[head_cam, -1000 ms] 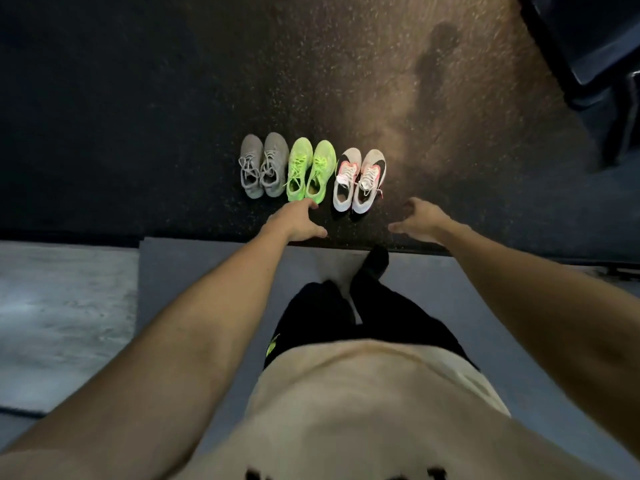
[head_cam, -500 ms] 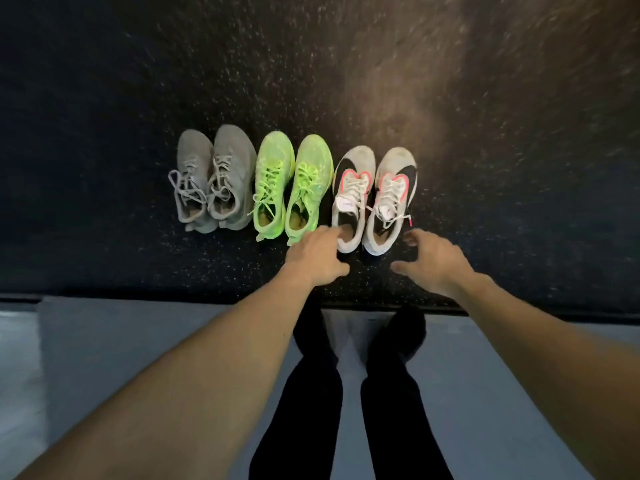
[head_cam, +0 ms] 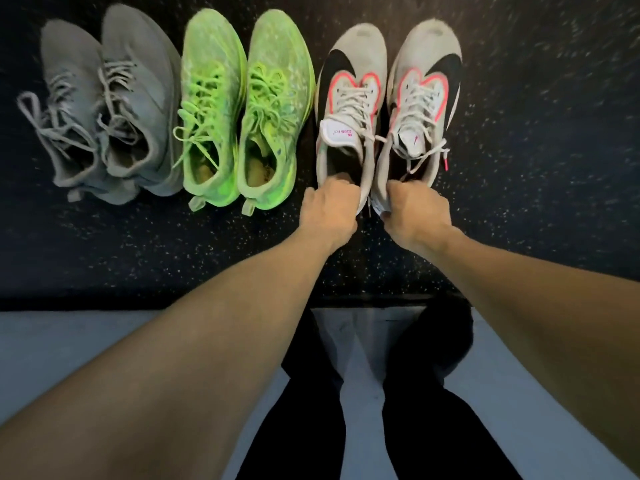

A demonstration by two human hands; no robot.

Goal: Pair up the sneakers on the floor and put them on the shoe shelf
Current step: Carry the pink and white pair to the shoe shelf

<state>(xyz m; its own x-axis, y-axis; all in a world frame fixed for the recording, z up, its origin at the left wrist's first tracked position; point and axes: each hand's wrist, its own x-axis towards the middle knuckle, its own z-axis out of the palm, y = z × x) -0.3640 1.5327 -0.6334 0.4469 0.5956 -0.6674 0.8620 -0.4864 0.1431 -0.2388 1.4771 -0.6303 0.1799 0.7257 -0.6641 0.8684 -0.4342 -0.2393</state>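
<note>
The white pair is now gripped at the heels, at three o'clock of the row: left shoe [head_cam: 349, 109] by the left hand [head_cam: 327, 211], right shoe [head_cam: 420, 105] by the right hand [head_cam: 417, 214], where half a second ago both hands hovered short, fingers loose. Pairing looks done; lifting to the shelf, not seen, is judged next.

Six sneakers — two grey [head_cam: 104, 109], two green [head_cam: 242, 109], two white [head_cam: 388, 98]

Dark speckled rubber floor [head_cam: 519, 202] meets a pale grey mat [head_cam: 69, 341] at a straight edge.
</note>
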